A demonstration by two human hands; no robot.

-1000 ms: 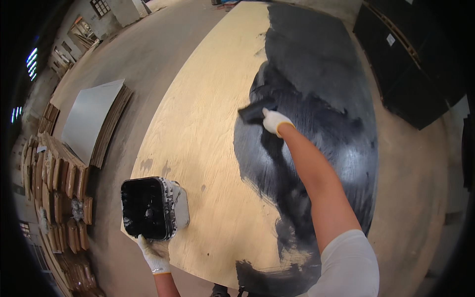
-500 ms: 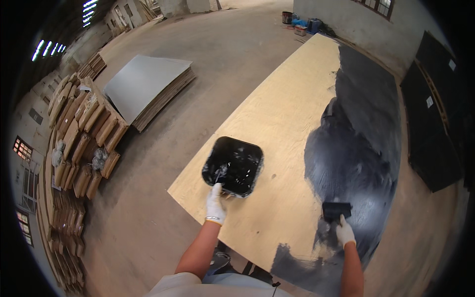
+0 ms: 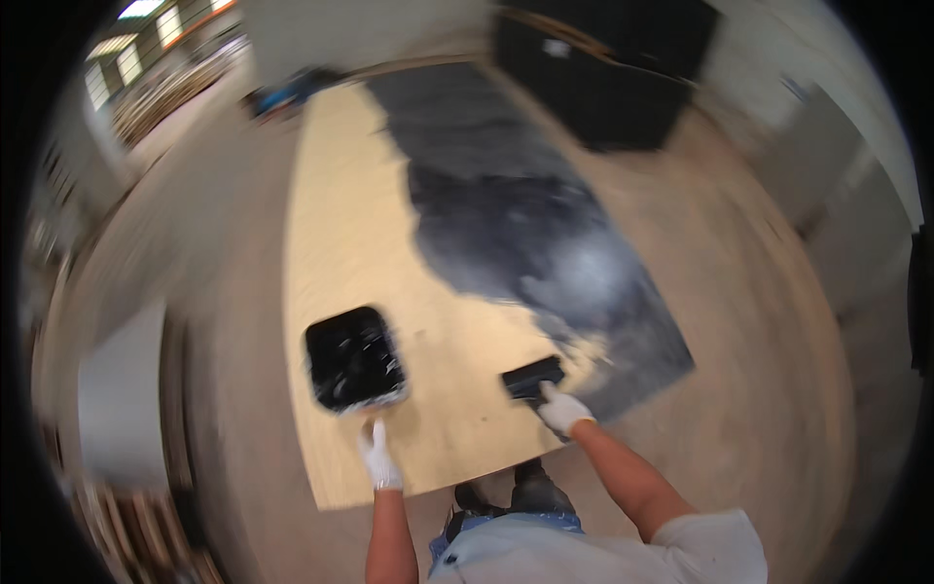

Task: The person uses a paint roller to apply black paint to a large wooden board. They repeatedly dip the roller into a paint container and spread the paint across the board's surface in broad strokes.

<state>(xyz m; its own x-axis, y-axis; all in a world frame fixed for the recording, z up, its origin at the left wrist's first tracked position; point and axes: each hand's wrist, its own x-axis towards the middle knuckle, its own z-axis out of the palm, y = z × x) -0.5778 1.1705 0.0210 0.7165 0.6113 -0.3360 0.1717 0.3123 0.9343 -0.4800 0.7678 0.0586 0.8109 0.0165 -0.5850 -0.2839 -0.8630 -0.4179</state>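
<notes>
Right hand [image 3: 562, 411] grips brush [image 3: 532, 378], left hand [image 3: 378, 457] holds paint tray [image 3: 353, 358]; plywood sheet [image 3: 341, 234] right half black, left half bare.

Bare concrete floor [image 3: 778, 321] all round, dusty grey-brown, blurred. Dark black panels [image 3: 603, 88] stacked against far wall, well beyond hands. Pale wall [image 3: 778, 68] right of them. Bright windows [image 3: 146, 39] high at far left, daylight coming through. Pale grey sheet [image 3: 117, 399] lying on floor left of hands. Stacked timber offcuts [image 3: 146, 526] at lower left, dim.
</notes>
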